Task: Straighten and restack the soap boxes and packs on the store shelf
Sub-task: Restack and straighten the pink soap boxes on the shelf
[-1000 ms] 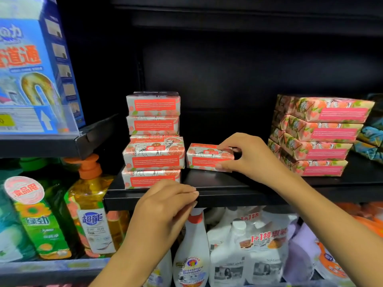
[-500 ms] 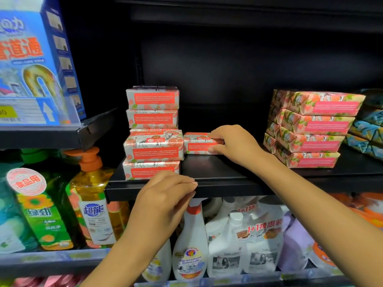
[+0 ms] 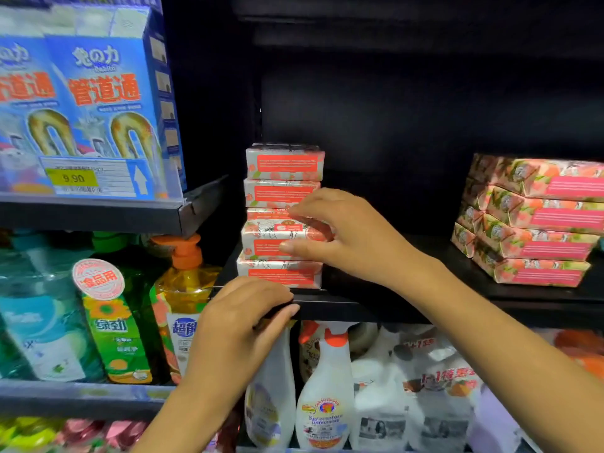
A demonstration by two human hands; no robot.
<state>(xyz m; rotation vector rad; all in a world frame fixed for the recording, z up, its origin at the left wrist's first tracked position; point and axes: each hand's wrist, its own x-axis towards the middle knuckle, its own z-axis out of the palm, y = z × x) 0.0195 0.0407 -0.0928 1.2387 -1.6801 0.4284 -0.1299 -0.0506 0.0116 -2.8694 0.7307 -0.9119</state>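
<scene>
Soap boxes [image 3: 281, 192]: five-high stack at the left end of the shelf [image 3: 359, 310], close to the front edge. Pale wrapping, orange-red label panels facing out.
Sticking-out box [image 3: 274, 243]: second from the bottom, poking forward of the three above and a touch skewed. Bottom one sits forward too, so the front of the stack looks pretty ragged.
Right hand [image 3: 353, 237]: clamped on that sticking-out box, fingers over the top, thumb on the front face.
Left hand [image 3: 242, 322]: fingers hooked over the front lip of the shelf, just below the stack. Looks like bracing, nothing more.
Packs [image 3: 536, 220]: bigger ones with pink labels, four high at the right end of the shelf, well apart from the boxes. Turned corner-first and stepped instead of square.
Step in hand: squaring up the left stack, by the look of it, working on that one box.
Next move: probably easing the box back and twisting it straight until the front faces line up. Needs a light touch, with three boxes riding on top that could slide or tip.
How far along: early-ish, at a guess. Left stack not flush yet, packs not squared yet.
</scene>
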